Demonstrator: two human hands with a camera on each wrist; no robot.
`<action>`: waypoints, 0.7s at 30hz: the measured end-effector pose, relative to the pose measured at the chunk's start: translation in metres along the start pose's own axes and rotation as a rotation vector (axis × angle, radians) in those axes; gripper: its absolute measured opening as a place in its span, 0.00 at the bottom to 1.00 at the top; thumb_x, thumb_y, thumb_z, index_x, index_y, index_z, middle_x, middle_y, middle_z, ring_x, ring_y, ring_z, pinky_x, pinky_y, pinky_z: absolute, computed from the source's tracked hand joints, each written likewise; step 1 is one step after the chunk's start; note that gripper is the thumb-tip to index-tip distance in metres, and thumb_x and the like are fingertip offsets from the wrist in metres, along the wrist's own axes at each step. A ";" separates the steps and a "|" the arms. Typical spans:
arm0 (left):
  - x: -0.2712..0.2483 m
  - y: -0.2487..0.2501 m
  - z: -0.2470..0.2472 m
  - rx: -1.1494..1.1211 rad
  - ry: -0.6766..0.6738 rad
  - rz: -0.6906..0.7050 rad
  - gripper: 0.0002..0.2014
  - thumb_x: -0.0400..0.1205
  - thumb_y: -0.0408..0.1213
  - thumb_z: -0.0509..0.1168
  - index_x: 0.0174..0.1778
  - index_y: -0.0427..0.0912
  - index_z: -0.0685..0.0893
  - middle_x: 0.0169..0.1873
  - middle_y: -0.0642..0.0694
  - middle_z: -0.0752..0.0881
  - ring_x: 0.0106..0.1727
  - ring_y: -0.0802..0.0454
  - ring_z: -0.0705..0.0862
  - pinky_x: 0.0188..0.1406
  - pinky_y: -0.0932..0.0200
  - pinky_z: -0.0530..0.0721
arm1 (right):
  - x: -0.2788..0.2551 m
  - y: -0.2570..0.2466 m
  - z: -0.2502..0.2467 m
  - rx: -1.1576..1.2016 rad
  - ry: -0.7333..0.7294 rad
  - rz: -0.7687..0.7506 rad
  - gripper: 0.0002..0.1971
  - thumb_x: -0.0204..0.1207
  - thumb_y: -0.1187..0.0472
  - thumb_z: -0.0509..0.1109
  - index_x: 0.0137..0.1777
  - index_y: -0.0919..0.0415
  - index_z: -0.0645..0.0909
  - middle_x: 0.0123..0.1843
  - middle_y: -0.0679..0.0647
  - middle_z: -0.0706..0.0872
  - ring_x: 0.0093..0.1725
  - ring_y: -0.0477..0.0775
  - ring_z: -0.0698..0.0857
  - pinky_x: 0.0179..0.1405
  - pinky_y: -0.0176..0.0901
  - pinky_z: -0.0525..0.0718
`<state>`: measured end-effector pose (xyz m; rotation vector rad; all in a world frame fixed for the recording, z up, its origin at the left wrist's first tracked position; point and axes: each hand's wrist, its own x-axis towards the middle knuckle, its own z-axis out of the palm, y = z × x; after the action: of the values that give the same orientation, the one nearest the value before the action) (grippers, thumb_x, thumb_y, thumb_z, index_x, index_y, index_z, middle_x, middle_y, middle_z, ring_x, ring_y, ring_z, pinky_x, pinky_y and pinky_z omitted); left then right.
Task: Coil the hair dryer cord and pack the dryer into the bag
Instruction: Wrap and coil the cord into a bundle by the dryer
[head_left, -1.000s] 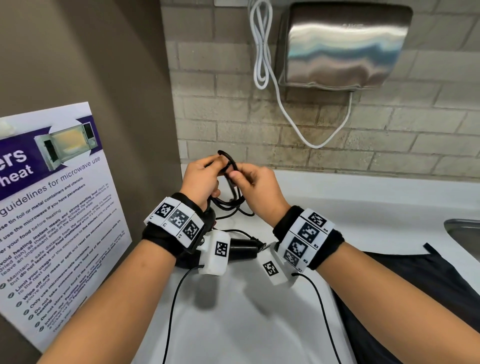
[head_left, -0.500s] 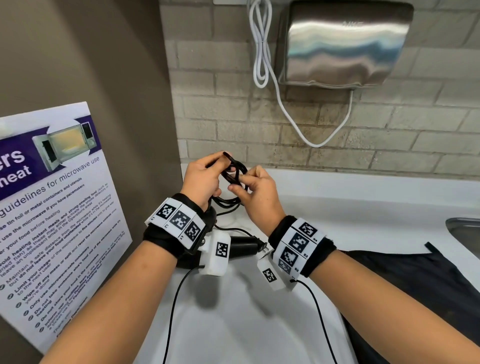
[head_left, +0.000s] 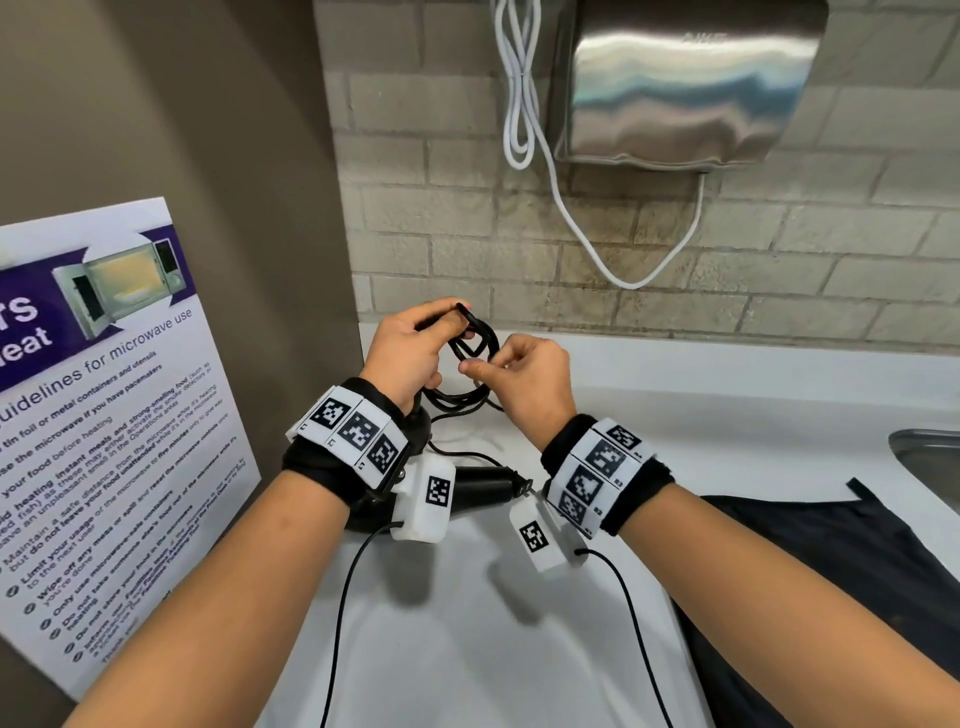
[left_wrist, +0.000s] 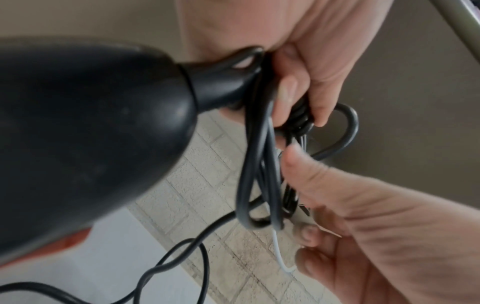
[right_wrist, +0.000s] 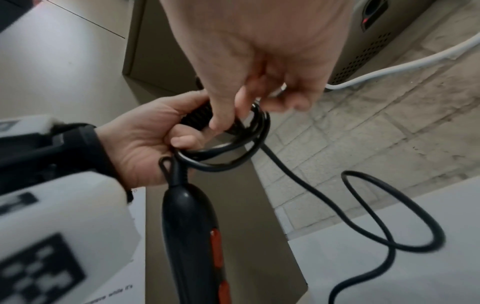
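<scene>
The black hair dryer (right_wrist: 192, 236), with orange switches on its handle, lies below my left wrist and is partly hidden in the head view (head_left: 480, 488). Several loops of its black cord (head_left: 470, 343) stand between my hands above the white counter (head_left: 675, 415). My left hand (head_left: 441, 332) grips the coil, fingers curled round the loops (left_wrist: 259, 164). From the right, my right hand (head_left: 485, 364) pinches the cord at the coil's edge (right_wrist: 233, 127). A slack length of cord (right_wrist: 389, 216) trails over the counter. The black bag (head_left: 831, 561) lies flat to my right.
A wall (head_left: 208, 130) with a microwave poster (head_left: 104, 415) closes off the left. On the brick back wall hangs a steel hand dryer (head_left: 685, 78) with a white cable (head_left: 519, 104). A sink rim (head_left: 930, 457) shows at the far right.
My right hand has worked round the coil and shifted slightly to the right, and the loops now stand wider between my hands. My left hand has kept its hold.
</scene>
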<state>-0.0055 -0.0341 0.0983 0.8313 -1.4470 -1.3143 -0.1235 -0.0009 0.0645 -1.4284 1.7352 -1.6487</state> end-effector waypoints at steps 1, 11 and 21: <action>0.000 0.000 0.000 0.006 -0.021 -0.008 0.08 0.82 0.32 0.62 0.54 0.40 0.84 0.35 0.43 0.85 0.11 0.61 0.62 0.13 0.70 0.60 | 0.002 0.003 0.000 -0.056 0.061 -0.002 0.20 0.59 0.58 0.83 0.31 0.53 0.70 0.32 0.47 0.75 0.29 0.38 0.73 0.30 0.32 0.68; -0.006 0.002 0.001 -0.038 -0.127 -0.086 0.11 0.83 0.33 0.61 0.60 0.37 0.82 0.30 0.43 0.84 0.10 0.63 0.63 0.12 0.72 0.58 | 0.028 0.016 0.006 0.144 -0.337 -0.152 0.06 0.70 0.75 0.65 0.46 0.76 0.80 0.42 0.70 0.84 0.46 0.63 0.86 0.52 0.49 0.84; -0.004 0.004 -0.005 -0.111 -0.101 -0.107 0.08 0.84 0.38 0.59 0.46 0.44 0.84 0.31 0.44 0.85 0.12 0.62 0.59 0.13 0.70 0.59 | 0.019 0.038 -0.021 -0.083 -0.408 -0.436 0.15 0.70 0.37 0.60 0.39 0.48 0.73 0.36 0.48 0.74 0.36 0.47 0.74 0.39 0.40 0.72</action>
<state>0.0013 -0.0312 0.1008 0.7877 -1.4089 -1.5225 -0.1639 -0.0125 0.0429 -2.1239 1.3399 -1.3458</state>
